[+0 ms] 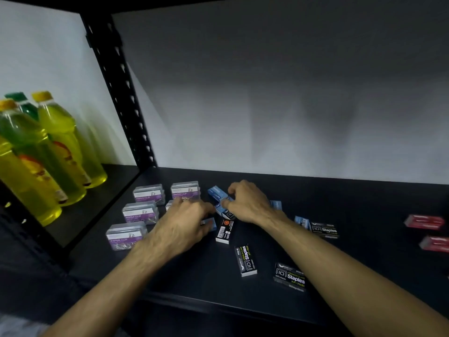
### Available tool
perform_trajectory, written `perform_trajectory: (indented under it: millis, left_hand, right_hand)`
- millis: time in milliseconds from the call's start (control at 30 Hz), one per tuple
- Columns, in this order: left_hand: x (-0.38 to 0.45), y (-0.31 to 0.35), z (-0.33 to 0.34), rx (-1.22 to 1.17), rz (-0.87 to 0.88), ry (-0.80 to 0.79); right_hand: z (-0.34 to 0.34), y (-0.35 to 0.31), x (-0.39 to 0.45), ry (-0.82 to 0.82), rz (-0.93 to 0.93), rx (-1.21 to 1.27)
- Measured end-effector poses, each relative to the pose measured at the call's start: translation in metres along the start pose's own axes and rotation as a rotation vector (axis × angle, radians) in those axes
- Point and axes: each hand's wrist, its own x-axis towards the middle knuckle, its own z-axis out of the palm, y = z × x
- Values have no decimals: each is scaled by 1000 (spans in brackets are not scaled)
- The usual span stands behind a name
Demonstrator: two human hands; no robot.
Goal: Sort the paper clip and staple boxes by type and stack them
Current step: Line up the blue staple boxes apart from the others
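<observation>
clear paper clip boxes (140, 211) grouped at 9 o'clock | blue boxes (217, 193) at centre | black staple boxes (245, 260) scattered flat at 4 o'clock | red boxes (424, 221) at 3 o'clock

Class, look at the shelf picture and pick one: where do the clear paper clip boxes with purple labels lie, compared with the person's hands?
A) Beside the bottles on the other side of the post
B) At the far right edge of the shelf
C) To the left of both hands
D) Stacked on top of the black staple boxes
C: the clear paper clip boxes lie grouped on the shelf left of the left hand and the right hand.
</observation>
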Motion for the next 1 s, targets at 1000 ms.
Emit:
perform_trajectory:
  millis: [1000]
  left_hand:
    - [-2, 12, 0, -68, -53, -190]
  right_hand:
    - [-7, 5, -8, -85, 84, -23]
